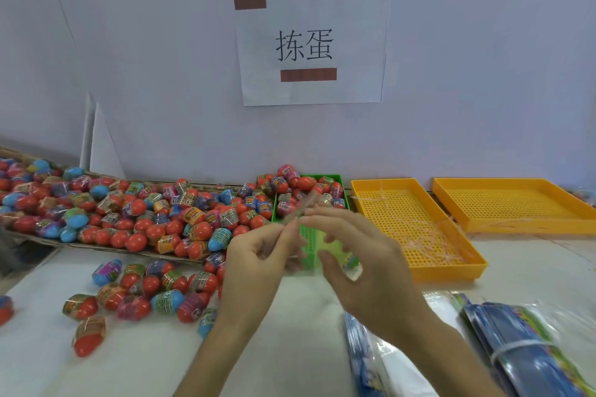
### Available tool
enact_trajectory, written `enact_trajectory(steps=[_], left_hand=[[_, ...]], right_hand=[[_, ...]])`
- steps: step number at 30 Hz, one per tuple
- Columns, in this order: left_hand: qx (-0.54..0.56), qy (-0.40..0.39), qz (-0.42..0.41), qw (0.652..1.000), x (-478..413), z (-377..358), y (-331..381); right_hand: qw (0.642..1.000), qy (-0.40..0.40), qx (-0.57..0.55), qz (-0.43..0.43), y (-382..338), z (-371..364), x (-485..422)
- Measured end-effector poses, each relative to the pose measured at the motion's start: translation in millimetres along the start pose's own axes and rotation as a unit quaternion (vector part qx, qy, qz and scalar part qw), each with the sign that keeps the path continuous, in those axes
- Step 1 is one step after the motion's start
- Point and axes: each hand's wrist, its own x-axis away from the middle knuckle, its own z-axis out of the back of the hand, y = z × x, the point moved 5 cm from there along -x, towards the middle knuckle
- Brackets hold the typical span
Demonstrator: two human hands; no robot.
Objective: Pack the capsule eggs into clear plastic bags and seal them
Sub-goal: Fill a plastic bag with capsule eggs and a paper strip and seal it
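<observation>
While a clear plastic bag [301, 229] was held up above the worktop [290, 348], the left hand [258, 261] pinched its upper edge between thumb and fingertips, and the right hand [364, 267] met that edge with thumb and forefinger, its other fingers loosely spread. Just behind the bag stood a green tray [338, 180] partly filled with capsule eggs [283, 190]. Many more eggs were heaped on a flat cardboard sheet [96, 246] to the left, with some loose on the worktop. Two yellow perforated trays [451, 271] lay to the right, and bundles of printed bags [516, 345] rested near the right forearm.
</observation>
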Motion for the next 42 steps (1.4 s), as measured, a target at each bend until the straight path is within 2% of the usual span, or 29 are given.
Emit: enact_trajectory(steps=[2,4,12,15,17,22,24,33,37,42], left_hand=[[-0.026,-0.008,-0.024,0.999,1.9,-0.6,1.2],[-0.031,-0.001,-0.027,0.999,3.3,0.5,2.4],[-0.109,0.045,-0.097,0.988,6.1,4.9,12.4],[-0.100,0.093,-0.110,0.984,7.5,8.6,17.1],[-0.086,0.098,-0.126,0.983,7.6,9.8,20.6],[-0.125,0.050,-0.191,0.972,8.6,1.7,25.7],[-0.141,0.020,-0.212,0.967,10.8,-4.1,24.5],[-0.160,-0.013,-0.229,0.960,20.2,-15.0,26.8],[-0.167,-0.048,-0.247,0.953,22.9,-22.5,27.4],[-0.210,-0.027,-0.264,0.941,21.1,-17.7,28.5]], right_hand=[[0.998,-0.060,0.002,-0.015,-0.6,-9.6,2.6],[0.996,-0.081,0.006,-0.026,0.2,-12.5,4.0],[0.997,-0.048,0.046,-0.029,-1.3,-8.7,2.4],[0.997,-0.036,0.065,-0.033,-1.1,-5.8,1.9],[0.996,-0.053,0.072,-0.026,-3.0,-6.6,1.1],[0.980,-0.174,0.086,-0.040,0.5,-22.5,9.3],[0.975,-0.197,0.091,-0.055,4.1,-30.5,14.6],[0.973,-0.207,0.081,-0.060,2.7,-40.5,18.4],[0.970,-0.208,0.112,-0.065,2.7,-44.2,22.8],[0.968,-0.187,0.149,-0.079,-3.6,-42.0,19.1]])
